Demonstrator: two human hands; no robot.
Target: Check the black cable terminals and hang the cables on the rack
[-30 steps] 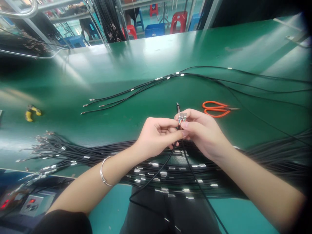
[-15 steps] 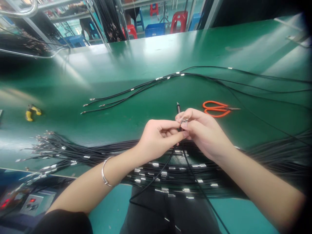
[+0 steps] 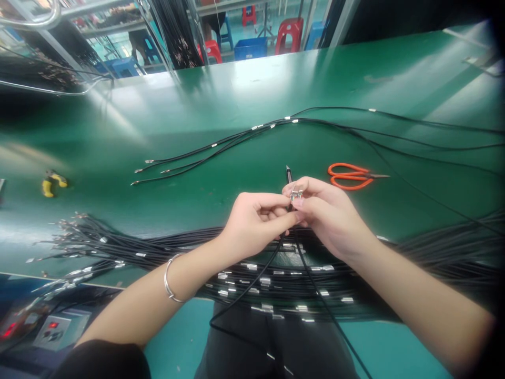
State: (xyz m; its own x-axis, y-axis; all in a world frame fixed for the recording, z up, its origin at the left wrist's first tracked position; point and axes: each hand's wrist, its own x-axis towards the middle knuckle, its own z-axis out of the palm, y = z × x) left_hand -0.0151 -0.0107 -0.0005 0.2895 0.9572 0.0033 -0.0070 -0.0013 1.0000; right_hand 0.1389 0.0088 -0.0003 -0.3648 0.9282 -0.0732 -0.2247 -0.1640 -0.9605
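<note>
My left hand pinches a black cable close to its end. Fingertips of my right hand are closed around small shiny metal terminals, which touch the left fingers. Two black strands hang down from between my hands toward my lap. Just beyond the right fingertips shows a dark pen-like tip; its lower part is hidden behind the hand. Under my wrists lies a thick bundle of black cables with white labels and bare metal ends at the left.
Orange-handled scissors lie right of my hands. Several labelled black cables stretch across the green table. A yellow-and-black tool is at the far left. Below it, a grey box stands beside a red light.
The metal terminals have turned slightly between my right fingertips and show more plainly. Both hands otherwise stay nearly where they were.
</note>
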